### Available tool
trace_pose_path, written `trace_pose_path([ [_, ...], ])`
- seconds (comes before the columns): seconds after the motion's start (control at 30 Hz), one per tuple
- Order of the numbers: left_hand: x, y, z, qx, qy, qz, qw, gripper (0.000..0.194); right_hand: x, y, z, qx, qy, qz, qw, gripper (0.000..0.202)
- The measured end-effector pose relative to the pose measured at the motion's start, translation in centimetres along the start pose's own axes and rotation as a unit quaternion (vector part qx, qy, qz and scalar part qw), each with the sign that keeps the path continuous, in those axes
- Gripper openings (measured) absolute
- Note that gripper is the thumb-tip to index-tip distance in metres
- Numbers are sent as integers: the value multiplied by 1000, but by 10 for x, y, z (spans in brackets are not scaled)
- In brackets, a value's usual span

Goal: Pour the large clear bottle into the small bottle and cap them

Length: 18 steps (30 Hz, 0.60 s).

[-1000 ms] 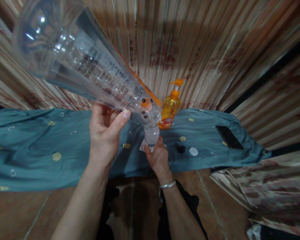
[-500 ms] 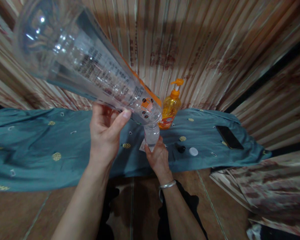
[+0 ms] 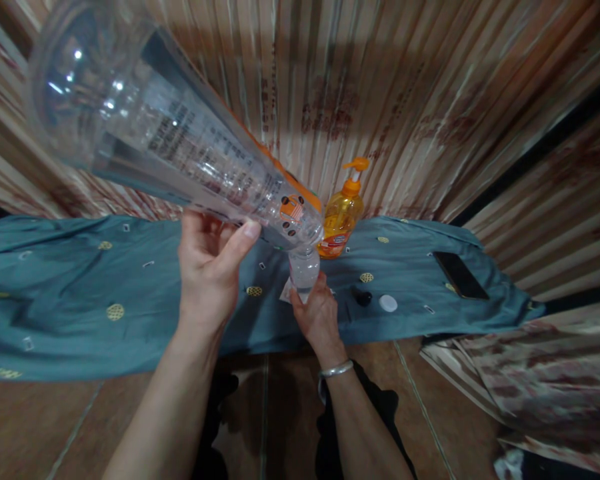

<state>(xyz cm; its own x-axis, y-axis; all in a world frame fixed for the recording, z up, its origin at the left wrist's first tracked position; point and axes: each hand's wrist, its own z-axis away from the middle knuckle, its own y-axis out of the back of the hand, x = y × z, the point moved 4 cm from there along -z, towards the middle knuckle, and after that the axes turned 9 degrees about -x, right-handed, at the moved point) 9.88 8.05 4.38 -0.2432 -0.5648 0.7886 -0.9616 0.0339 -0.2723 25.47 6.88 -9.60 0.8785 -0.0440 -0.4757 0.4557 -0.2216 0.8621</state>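
Note:
A large clear plastic bottle [image 3: 195, 147] with printed text and an orange label edge is tilted, its base up at the left and its neck pointing down to the right. My left hand [image 3: 210, 267] holds it from below, thumb on the near side. Its mouth meets the top of a small clear bottle [image 3: 305, 268], which stands over the cloth with what looks like clear contents. My right hand [image 3: 317, 310] grips the lower part of the small bottle. A pale piece of paper [image 3: 286, 292] shows beside the small bottle's base.
An orange pump bottle [image 3: 341, 220] stands just behind the small bottle. A black cap-like object [image 3: 363, 297], a white round lid [image 3: 388, 303] and a black phone [image 3: 461, 275] lie to the right on the teal cloth [image 3: 70, 287]. Pleated curtains hang behind.
The large bottle's raised end has shifted slightly down in the view. Both hands keep their holds, and the other objects look the same.

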Motion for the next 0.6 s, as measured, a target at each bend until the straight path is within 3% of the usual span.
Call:
trace_pose_path([
  [0.43, -6, 3, 2, 21, 13, 19, 1000, 38, 10, -4, -2, 37, 29, 3, 999, 54],
  [0.6, -5, 7, 5, 37, 32, 12, 999, 35, 10, -4, 0, 79, 60, 7, 995, 51],
])
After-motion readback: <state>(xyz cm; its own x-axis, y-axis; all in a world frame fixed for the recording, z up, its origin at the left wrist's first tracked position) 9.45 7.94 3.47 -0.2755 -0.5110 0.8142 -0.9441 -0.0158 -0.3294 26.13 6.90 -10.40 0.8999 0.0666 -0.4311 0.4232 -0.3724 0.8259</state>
